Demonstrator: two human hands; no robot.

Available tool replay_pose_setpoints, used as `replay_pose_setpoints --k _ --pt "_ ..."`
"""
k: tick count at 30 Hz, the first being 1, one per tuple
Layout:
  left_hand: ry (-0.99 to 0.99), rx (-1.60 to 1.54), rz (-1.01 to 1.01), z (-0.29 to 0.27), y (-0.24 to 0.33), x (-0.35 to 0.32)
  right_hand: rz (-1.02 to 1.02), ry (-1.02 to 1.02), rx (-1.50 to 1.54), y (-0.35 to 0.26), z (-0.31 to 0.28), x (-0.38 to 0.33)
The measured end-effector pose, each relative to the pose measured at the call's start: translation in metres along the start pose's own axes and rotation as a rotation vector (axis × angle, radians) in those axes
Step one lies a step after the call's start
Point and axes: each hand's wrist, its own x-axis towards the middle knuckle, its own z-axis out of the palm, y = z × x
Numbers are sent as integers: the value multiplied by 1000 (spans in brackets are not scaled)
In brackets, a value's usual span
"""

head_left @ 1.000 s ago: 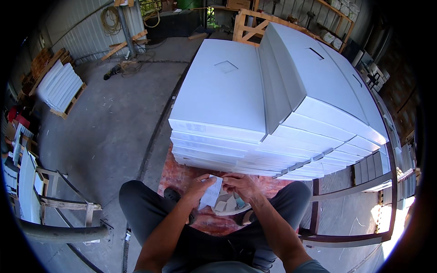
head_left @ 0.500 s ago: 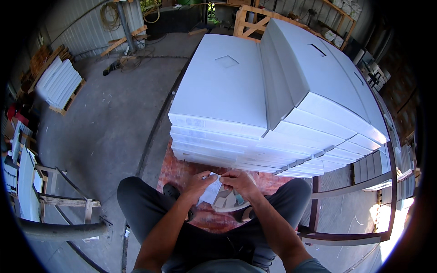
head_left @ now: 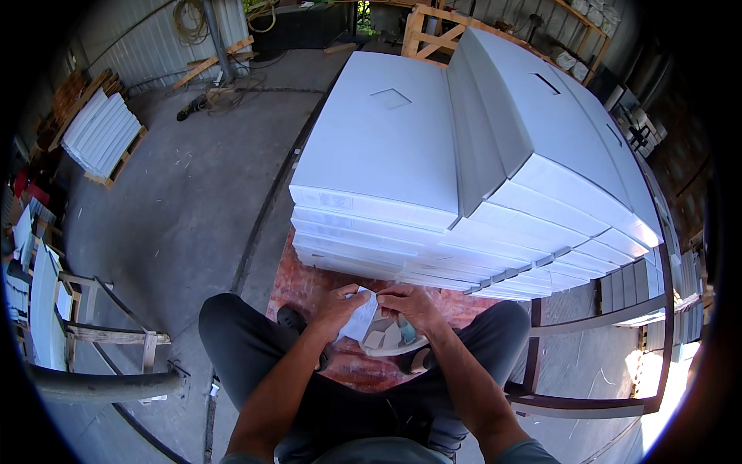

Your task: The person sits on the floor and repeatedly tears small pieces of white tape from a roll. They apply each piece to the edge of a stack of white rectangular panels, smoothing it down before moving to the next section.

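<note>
A small white stack of paper labels [head_left: 359,319] is between my knees, over the reddish board. My left hand [head_left: 338,306] is closed round its left side, thumb on top. At the upper right corner of the labels, my right hand [head_left: 411,305] pinches the edge with thumb and forefinger. Just below the right hand sits a shallow white container [head_left: 381,350] with several pale pieces and something teal inside. My right hand hides part of its far side. Whether one label has parted from the stack is too small to tell.
Flat white cartons [head_left: 379,131] are piled directly ahead, stacked higher at the right. Below lies a reddish board [head_left: 363,375]. A dark metal frame [head_left: 595,407] stands to the right, and a metal rack [head_left: 108,390] to the left. White panels on a pallet [head_left: 100,138] stand farther back.
The view has shifted slightly. My hands stay at the labels; the right fingers have moved a little along their upper edge, and more of the container's contents shows.
</note>
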Motion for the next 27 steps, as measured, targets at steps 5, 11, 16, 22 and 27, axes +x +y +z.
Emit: replay_pose_setpoints --k 5,11,16,22,27 --pt "2 21 -11 2 6 -4 -2 28 -62 3 1 1" --pt "-23 51 16 2 4 -4 -82 87 -262 6 5 3" --pt "-27 193 87 2 -2 -2 -119 176 -415 8 11 2" --pt "59 520 480 1 -17 8 -230 329 -623 15 21 2" --pt "17 332 283 0 -11 8 -149 310 -507 17 17 4"
